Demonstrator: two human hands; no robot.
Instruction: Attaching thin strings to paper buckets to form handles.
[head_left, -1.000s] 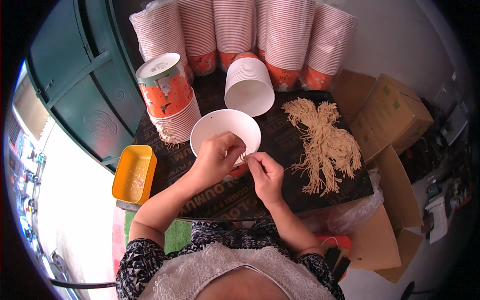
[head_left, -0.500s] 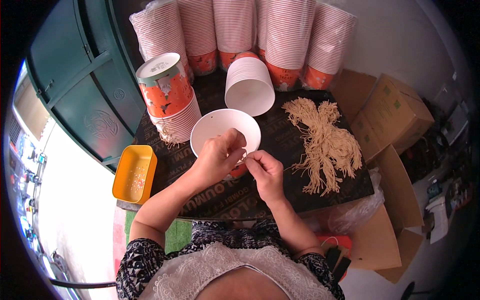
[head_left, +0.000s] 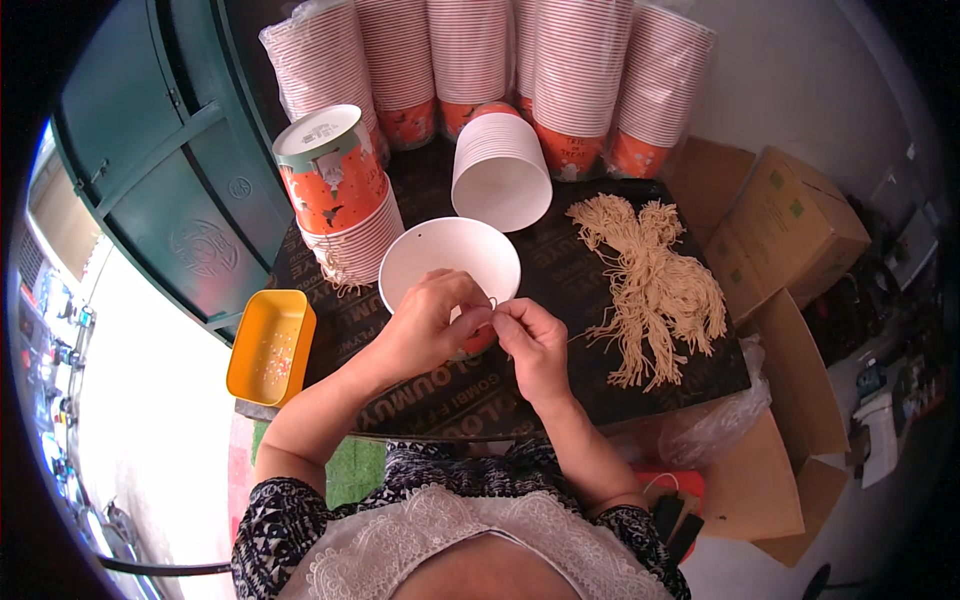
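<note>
Working string (head_left: 493, 300) at four o'clock on cup (head_left: 440, 243); right hand (head_left: 535, 340) fingers clamped on it, left hand (head_left: 437, 312) can't tell; gentle tugs best.

Apparent gap between cup (head_left: 448, 248) and strings (head_left: 655, 287)

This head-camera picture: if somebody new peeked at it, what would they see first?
Probably the tall stacks of orange and white cups at the back of the black table. Next, the big bundle of beige string on its right side and the yellow box at its left edge. In the middle, the left hand and right hand are close together by an open white cup, a thin strand between them.
</note>
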